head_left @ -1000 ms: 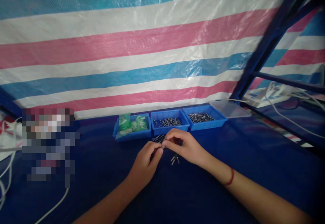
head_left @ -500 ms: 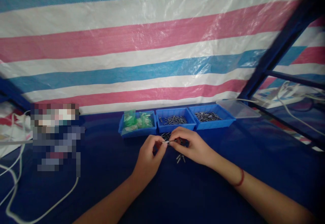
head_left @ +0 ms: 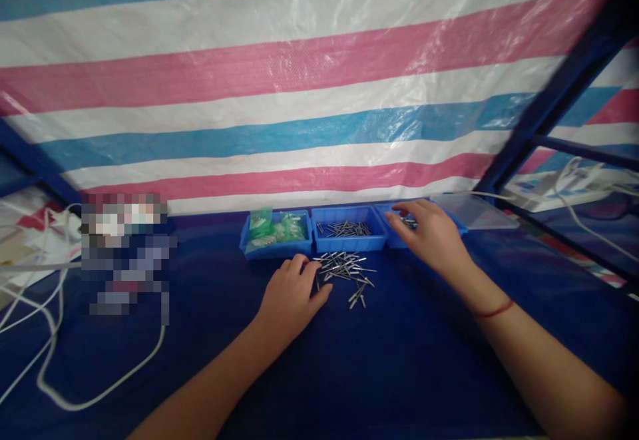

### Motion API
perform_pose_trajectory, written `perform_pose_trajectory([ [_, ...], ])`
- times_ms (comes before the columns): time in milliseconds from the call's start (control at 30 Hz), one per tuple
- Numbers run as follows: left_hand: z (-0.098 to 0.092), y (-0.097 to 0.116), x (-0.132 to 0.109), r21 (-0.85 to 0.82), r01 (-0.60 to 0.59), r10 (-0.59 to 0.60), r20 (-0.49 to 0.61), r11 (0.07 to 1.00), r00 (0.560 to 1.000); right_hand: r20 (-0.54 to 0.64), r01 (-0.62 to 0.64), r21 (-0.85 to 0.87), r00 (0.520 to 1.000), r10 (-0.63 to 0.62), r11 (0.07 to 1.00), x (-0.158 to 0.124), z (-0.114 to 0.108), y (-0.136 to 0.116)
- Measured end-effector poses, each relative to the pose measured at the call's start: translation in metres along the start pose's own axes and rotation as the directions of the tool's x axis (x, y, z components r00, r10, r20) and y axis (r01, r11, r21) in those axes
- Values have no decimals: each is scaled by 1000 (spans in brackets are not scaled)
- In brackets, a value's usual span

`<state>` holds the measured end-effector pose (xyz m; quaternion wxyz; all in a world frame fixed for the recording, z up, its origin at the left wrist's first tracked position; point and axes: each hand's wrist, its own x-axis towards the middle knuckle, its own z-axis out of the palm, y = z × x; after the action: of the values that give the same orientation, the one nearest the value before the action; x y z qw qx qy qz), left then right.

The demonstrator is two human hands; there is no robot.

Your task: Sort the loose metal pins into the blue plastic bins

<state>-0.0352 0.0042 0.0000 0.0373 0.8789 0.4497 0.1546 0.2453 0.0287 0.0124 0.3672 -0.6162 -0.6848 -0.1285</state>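
Observation:
A loose pile of thin metal pins (head_left: pixel 343 265), which look like blind rivets, lies on the blue table in front of the bins. At its left edge rests my left hand (head_left: pixel 294 290), with thumb and fingers apart and nothing visible in them. My right hand (head_left: pixel 429 237) reaches over the right blue bin (head_left: pixel 397 242), fingers spread above the metal pins in it. Part of that bin is hidden behind the hand. The middle blue bin (head_left: pixel 349 243) holds more such pins. A few pins (head_left: pixel 358 295) lie apart, just nearer me than the pile.
A left blue bin (head_left: pixel 277 250) holds green-tinted plastic bags (head_left: pixel 262 223). Behind the right bin lies a clear plastic lid (head_left: pixel 479 212). White cables (head_left: pixel 64 400) curl over the table's left side. A striped sheet (head_left: pixel 279 74) hangs behind, with blue frame posts (head_left: pixel 544 107) beside it.
My hands have parted from a pinch on a small metal piece above the pile. The right moved to the right bin; the left lowered to the pile's edge. The view shifted slightly.

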Motion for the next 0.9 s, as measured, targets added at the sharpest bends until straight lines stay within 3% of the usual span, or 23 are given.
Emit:
perform_pose_trajectory([
  [133,-3,-4,1,3,12,-13,58,1000,998,118,103,240,984,-135,965,-10,-3,-43],
  [233,-2,-3,2,5,29,-29,59,1000,998,212,197,377,933,-291,905,-20,-2,-69],
  [400,-1,-1,2,-60,60,-55,83,996,995,320,242,419,863,-391,875,-32,8,-86],
  [500,-2,0,1,-115,76,-69,60,990,996,338,157,435,884,-323,887,-37,14,-88],
  [600,-2,2,1,-311,28,-31,-5,950,1000,346,-36,519,923,-171,854,-41,19,-90],
  [733,0,7,0,-580,3,-41,-52,815,998,412,-260,676,909,-62,689,-44,22,-96],
  [900,5,10,-1,-696,36,-92,-43,717,995,436,-363,765,900,-13,532,-45,23,-99],
])
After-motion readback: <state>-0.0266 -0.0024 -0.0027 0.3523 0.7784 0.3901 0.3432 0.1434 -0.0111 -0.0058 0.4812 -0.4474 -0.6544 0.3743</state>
